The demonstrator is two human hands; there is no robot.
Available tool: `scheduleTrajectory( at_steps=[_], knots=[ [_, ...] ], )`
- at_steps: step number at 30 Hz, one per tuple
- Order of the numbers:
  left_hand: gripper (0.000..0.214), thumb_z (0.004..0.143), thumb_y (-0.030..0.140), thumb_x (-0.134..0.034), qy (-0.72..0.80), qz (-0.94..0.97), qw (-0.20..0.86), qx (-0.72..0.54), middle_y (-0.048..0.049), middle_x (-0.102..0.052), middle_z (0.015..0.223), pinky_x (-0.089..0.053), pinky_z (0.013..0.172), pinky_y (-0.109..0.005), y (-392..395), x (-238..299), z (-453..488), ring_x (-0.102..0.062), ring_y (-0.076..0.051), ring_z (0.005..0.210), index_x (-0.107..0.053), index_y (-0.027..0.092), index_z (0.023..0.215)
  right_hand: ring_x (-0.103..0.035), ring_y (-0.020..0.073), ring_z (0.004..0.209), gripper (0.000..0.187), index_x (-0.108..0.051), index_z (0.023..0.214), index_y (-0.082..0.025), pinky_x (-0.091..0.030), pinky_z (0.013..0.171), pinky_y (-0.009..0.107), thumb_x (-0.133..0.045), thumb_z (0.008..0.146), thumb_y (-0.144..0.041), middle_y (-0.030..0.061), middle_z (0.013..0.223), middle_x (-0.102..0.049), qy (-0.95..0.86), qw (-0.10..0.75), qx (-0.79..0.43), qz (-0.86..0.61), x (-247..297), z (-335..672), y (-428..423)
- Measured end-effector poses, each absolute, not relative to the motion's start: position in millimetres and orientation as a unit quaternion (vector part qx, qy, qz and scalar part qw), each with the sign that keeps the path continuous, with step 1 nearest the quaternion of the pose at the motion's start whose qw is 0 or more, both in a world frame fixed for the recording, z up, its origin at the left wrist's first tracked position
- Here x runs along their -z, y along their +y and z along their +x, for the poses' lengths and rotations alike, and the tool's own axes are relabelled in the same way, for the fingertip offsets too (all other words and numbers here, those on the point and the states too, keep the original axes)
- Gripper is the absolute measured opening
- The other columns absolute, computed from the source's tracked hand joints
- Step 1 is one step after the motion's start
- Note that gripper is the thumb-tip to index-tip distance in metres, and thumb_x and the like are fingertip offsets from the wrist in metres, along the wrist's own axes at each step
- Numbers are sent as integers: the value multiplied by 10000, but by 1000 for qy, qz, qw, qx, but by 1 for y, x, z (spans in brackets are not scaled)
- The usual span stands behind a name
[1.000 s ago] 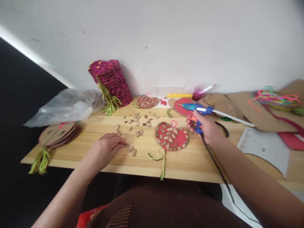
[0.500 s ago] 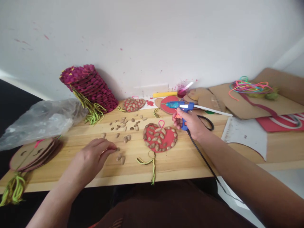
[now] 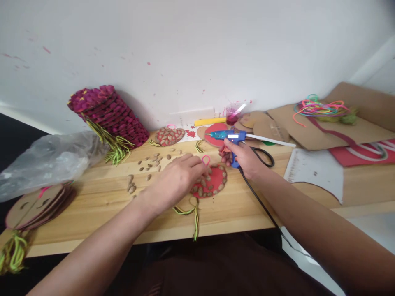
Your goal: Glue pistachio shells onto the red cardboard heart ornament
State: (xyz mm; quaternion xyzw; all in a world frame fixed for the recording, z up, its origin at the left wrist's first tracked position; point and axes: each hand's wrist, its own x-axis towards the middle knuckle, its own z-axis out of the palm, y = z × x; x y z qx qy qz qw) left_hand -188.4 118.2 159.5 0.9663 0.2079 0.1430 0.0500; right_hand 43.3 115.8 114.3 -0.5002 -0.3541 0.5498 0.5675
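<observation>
My left hand [image 3: 179,176] reaches across the left half of a red heart-shaped card [image 3: 217,181] studded with seeds. Its fingertips are pressed together at the pink loop [image 3: 205,159] on top; whatever they pinch is hidden. My right hand [image 3: 245,158] grips a blue glue gun [image 3: 230,135] just beyond the heart's upper right, nozzle pointing left, a white glue stick jutting out behind. Its black cord [image 3: 262,209] runs off the table's front edge. Loose seeds [image 3: 151,162] lie scattered to the left of the heart.
On the wooden table [image 3: 92,201]: a tall purple stack with green tassels [image 3: 108,115], a plastic bag [image 3: 46,158], cardboard discs [image 3: 37,201], another seeded heart [image 3: 168,135], black scissors [image 3: 265,156], white paper [image 3: 314,170], cardboard sheets [image 3: 308,131], neon cords [image 3: 321,107]. A white wall stands behind.
My left hand left the loose seeds near the front edge and moved right onto the red heart. The glue gun drifted slightly left with my right hand.
</observation>
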Motion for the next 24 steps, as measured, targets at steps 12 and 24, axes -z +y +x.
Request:
scheduleTrajectory(
  at_steps=[12,24],
  knots=[
    [204,997,181,-484,132,988,-6,-85,-81,-633,1015,-494,859,-348,146,-144,-142,-548,-207,943,-670,148,1072,-608,111,520,387,-661,706,-168,-426,420,197,-751,790,-535,19,622,-641,-356,566,-545,-506,-112,43,117],
    [212,994,183,-486,133,987,12,-89,-70,-643,1015,-470,843,-328,149,-139,-140,-549,-201,931,-673,171,1092,-600,110,522,396,-660,695,-174,-431,423,204,-756,778,-549,23,618,-638,-358,563,-546,-507,-113,43,118]
  ],
)
